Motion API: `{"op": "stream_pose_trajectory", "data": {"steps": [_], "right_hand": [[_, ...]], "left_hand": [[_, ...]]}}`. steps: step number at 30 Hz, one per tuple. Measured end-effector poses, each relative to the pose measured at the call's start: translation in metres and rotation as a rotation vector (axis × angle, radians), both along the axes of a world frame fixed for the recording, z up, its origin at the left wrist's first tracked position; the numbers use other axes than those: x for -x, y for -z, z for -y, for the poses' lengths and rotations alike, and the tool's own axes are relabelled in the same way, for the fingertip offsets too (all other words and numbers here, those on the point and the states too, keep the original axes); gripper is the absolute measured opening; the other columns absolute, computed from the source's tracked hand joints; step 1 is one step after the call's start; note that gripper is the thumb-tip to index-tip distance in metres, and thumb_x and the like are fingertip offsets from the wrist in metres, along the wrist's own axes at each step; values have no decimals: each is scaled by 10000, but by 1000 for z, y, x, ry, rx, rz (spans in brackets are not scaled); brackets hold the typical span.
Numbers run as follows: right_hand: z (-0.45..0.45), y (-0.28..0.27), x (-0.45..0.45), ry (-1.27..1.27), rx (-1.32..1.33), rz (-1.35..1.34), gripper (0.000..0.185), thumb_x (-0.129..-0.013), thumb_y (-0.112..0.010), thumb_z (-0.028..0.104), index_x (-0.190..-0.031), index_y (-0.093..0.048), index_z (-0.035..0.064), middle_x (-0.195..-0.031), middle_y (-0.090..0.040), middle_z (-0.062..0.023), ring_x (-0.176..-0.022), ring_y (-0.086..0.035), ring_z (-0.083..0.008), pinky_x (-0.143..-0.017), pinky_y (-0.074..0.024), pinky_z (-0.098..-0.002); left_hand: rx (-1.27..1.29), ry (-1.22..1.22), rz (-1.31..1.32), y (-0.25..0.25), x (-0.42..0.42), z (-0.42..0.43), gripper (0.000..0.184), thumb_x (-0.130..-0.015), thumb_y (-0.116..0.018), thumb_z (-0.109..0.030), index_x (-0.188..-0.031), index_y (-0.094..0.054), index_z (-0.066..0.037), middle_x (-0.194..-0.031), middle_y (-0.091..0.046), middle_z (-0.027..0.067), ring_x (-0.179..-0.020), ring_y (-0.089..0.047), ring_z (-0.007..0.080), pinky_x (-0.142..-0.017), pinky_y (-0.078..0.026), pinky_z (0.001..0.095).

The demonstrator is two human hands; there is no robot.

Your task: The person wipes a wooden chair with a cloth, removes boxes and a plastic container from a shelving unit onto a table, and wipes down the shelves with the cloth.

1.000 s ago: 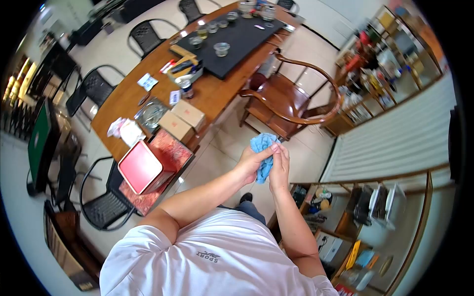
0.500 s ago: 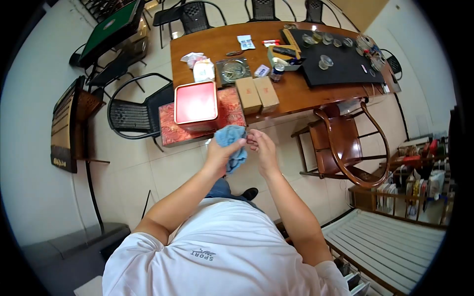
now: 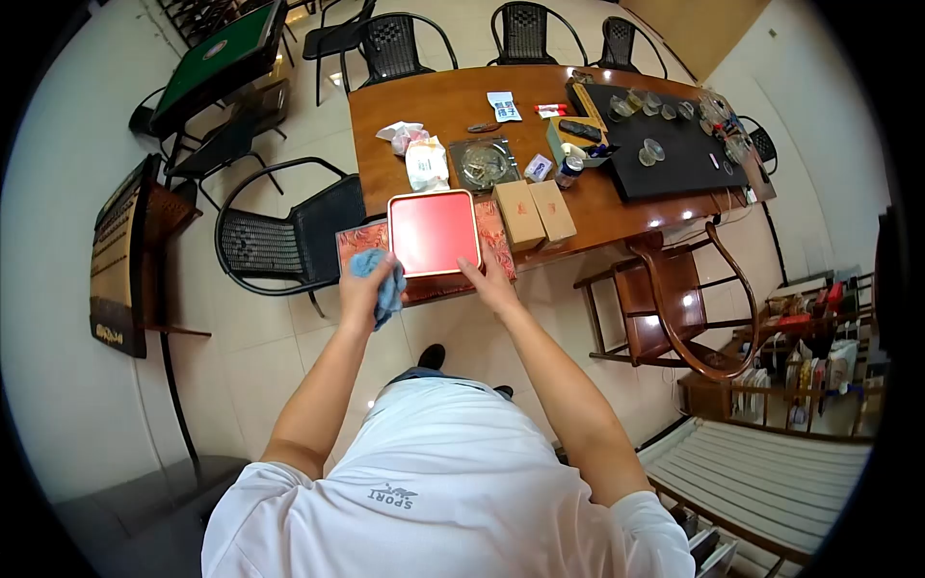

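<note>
A square red tin box (image 3: 434, 231) with a gold rim is between my two hands, over a flat red patterned box (image 3: 362, 241) at the table's near edge. My left hand (image 3: 358, 291) is closed on a crumpled blue cloth (image 3: 389, 297) at the tin's near left corner. On the other side, my right hand (image 3: 493, 285) grips the tin's near right corner, its thumb on the rim. The fingers beyond the rim are partly hidden.
Two cardboard boxes (image 3: 520, 218) stand right of the tin. A glass ashtray (image 3: 484, 164) and a white packet (image 3: 427, 164) lie behind it. A black tray (image 3: 665, 144) carries several glass cups. A black chair (image 3: 279, 231) is left, a wooden chair (image 3: 665, 299) right.
My hands have moved apart and forward to the tin's near corners. The right hand has taken hold of the tin; the cloth stays in the left. The view has shifted.
</note>
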State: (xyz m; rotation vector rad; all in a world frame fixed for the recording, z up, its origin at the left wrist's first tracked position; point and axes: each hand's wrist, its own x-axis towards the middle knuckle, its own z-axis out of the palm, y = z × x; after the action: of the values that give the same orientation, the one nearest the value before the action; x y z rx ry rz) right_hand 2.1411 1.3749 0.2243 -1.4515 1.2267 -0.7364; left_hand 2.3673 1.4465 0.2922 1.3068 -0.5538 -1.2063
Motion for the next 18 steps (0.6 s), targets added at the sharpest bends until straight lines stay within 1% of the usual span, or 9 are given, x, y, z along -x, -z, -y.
{"op": "stream_pose_trajectory", "data": {"steps": [2,3,5,6,7,9,11,14,18], "right_hand": [[9,20,-7,19,5,39,983,-923,-643,605,-1594,-258,-2,-1537,-458,-247,-1449,-424,-331,-1181,-323,-400],[12,33,-9,25,7,79,969,-925,-643,599,-1599,-261,15,-1545,-455,-233,-1451,-423,-327,-1181,-322,-401],[13,40,-11,69,9,103,958,-934,-637,589,-1598,-260,12,-1545,-458,-226,-1452,-420,-325,-1186,-313,-403],[11,38,-12,89,-71,146,947,-940,-633,578,-1600,-256,13,-1555,-446,-224,-1461,-405,-319,-1190,-304,-403],[10,36,-13,109,-153,190,936,-947,-629,567,-1602,-253,14,-1564,-434,-221,-1470,-391,-313,-1195,-295,-402],[5,26,-14,135,-145,160,915,-953,-624,543,-1602,-255,13,-1577,-417,-217,-1477,-377,-310,-1199,-286,-400],[4,20,-16,163,-142,131,894,-959,-618,519,-1601,-258,12,-1589,-400,-214,-1484,-364,-306,-1203,-278,-398],[4,29,-15,161,-138,187,853,-956,-609,466,-1601,-272,21,-1598,-387,-211,-1486,-359,-304,-1204,-276,-391],[7,42,-15,174,-194,267,811,-951,-583,424,-1599,-291,32,-1594,-396,-210,-1483,-365,-305,-1205,-274,-389]], "left_hand": [[-92,100,118,-11,-9,9,247,-916,-763,-226,-882,-668,-1,-708,-665,79,-538,-647,167,-468,-533,278],[-89,115,119,-6,-17,14,247,-916,-763,-226,-882,-668,-1,-708,-665,79,-538,-647,167,-468,-533,278],[-130,331,59,8,-34,25,242,-916,-761,-217,-871,-664,0,-704,-662,80,-562,-661,178,-504,-548,297],[-150,409,25,8,-40,29,229,-892,-765,-234,-860,-653,-37,-703,-668,68,-584,-658,170,-528,-518,293],[-150,420,26,11,-44,32,229,-892,-765,-234,-860,-653,-37,-703,-668,68,-584,-658,170,-528,-518,293],[-241,458,-12,27,-51,38,215,-889,-755,-225,-852,-655,-38,-698,-669,74,-594,-670,180,-541,-528,301],[-237,490,9,43,-55,43,177,-879,-735,-193,-857,-655,-37,-707,-676,79,-600,-679,189,-542,-534,309],[-227,507,75,52,-56,47,139,-879,-697,-159,-850,-648,-33,-709,-678,84,-590,-676,195,-531,-534,314],[-196,572,38,39,-54,47,104,-879,-660,-118,-842,-638,-24,-707,-677,91,-575,-672,196,-519,-532,313]]}}
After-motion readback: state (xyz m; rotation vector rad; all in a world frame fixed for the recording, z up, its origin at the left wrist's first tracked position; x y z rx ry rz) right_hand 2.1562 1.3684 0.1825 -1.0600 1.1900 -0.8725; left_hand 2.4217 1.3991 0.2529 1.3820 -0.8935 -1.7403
